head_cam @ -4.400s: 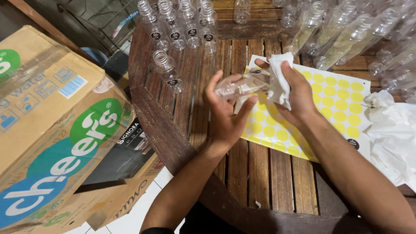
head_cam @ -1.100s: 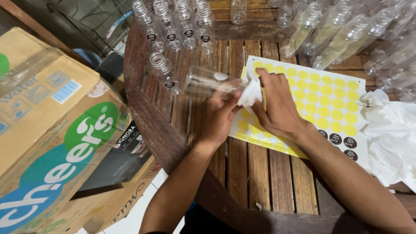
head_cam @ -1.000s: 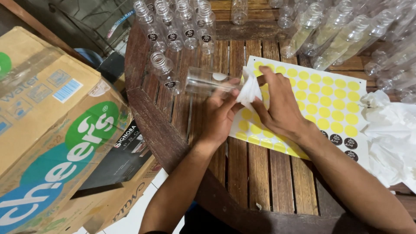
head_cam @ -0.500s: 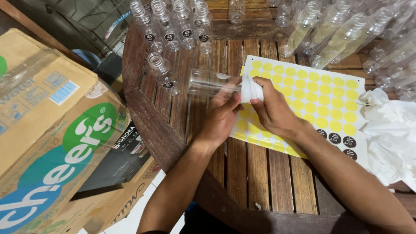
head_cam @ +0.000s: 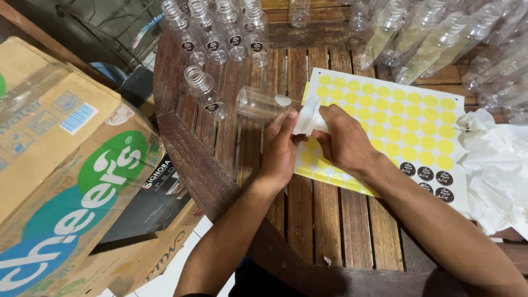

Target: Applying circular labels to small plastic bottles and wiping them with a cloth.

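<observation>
Wiping goes best if the left hand (head_cam: 280,148) grips the clear bottle (head_cam: 263,104) steady while the right hand (head_cam: 344,140) presses its pinched white tissue (head_cam: 309,117) firmly.

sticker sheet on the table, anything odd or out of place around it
Mostly peeled: the sticker sheet shows yellow blanks, with a few dark round stickers left near one corner. One labelled bottle lies tipped over apart from the rows. Nothing spilled.

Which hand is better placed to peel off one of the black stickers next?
Probably the right hand. It lies over the sticker sheet, nearer the black stickers, and holds only a tissue. The left hand grips the bottle.
</observation>
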